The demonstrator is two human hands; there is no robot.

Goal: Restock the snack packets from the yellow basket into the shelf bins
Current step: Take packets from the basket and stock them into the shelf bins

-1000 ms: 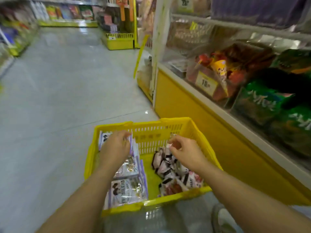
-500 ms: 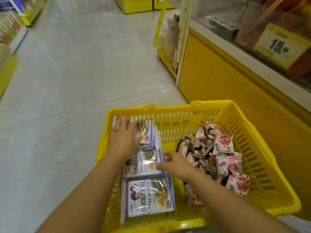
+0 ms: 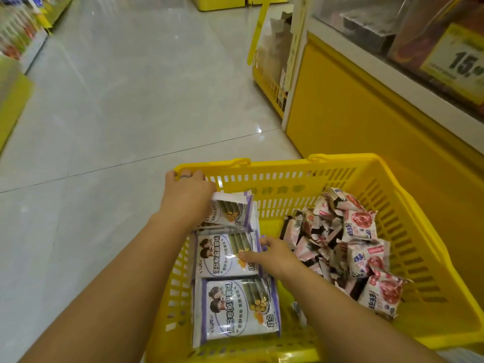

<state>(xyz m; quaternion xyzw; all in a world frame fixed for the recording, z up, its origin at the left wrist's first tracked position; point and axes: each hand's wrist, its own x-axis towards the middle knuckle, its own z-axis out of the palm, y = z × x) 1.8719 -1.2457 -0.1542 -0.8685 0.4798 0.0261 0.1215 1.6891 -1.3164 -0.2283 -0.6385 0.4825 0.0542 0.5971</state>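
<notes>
A yellow basket (image 3: 408, 224) sits on the floor in front of me. Its left side holds a row of purple-and-white snack packets (image 3: 235, 310); its right side holds a heap of small pink-and-white packets (image 3: 364, 247). My left hand (image 3: 187, 195) grips the far end of the farthest purple packet (image 3: 233, 213) and tilts it up. My right hand (image 3: 272, 255) pinches the right edge of the middle purple packet (image 3: 222, 255), thumb on top.
A yellow shelf unit (image 3: 353, 121) with clear bins and a yellow price tag (image 3: 458, 64) stands at the right. Another yellow rack (image 3: 269, 72) stands beyond it. Pale tiled floor (image 3: 117, 106) stretches ahead, with shelves along the far left.
My view dropped from the shelf to the basket. My left hand went from lying flat on the far purple packet to lifting its end. My right hand left the pink heap and reached the middle purple packet.
</notes>
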